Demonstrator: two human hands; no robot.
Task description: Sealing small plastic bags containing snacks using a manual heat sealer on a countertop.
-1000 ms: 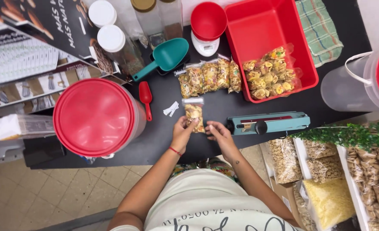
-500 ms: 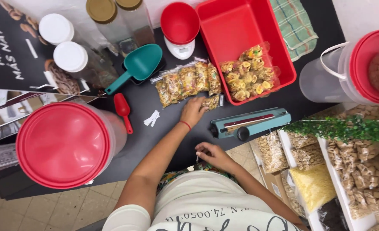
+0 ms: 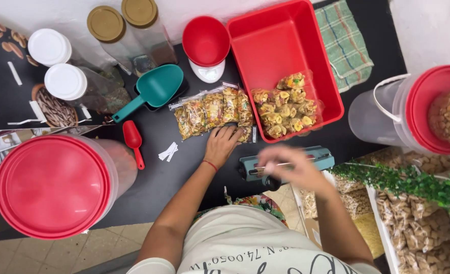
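While the left hand is laid flat, fingers spread and closed on nothing, its fingertips are pressed on the near edge of a row of small clear bags of mixed snacks lying side by side on the black table. The right hand is seen blurred over a teal bag sealer just right of the left wrist, which carries a thin red band; whether its grip is closed on anything cannot be told. Directly right of the row, more filled bags are heaped in the near corner of a red rectangular tray. Beyond the row, a teal scoop and a red bowl on a small white scale are found, and a small red scoop with white paper slips beside it is placed to the left. A large tub with a red lid is stood at near left, jars with white and gold lids at far left, a clear bucket with a red rim at right, and a checked cloth at far right.
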